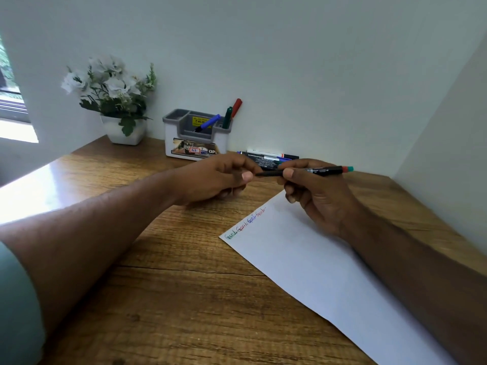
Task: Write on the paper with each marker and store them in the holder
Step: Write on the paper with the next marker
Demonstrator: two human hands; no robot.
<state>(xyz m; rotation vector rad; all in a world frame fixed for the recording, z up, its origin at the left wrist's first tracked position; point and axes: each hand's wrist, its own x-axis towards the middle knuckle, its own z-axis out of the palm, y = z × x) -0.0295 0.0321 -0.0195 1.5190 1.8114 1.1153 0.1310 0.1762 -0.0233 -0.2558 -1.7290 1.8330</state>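
Black marker (322,171), one, held level above the bench (184,299): right hand (316,196) fingers wrapped round its barrel, left hand (218,177) fingers pinching its near end. One paper (329,272) beneath. Holder (195,138) keeps three markers; several more lie beside it.

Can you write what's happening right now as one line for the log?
left hand: pinches marker tip end | right hand: grips black marker | white paper sheet: four coloured words | grey-white plastic holder: three markers
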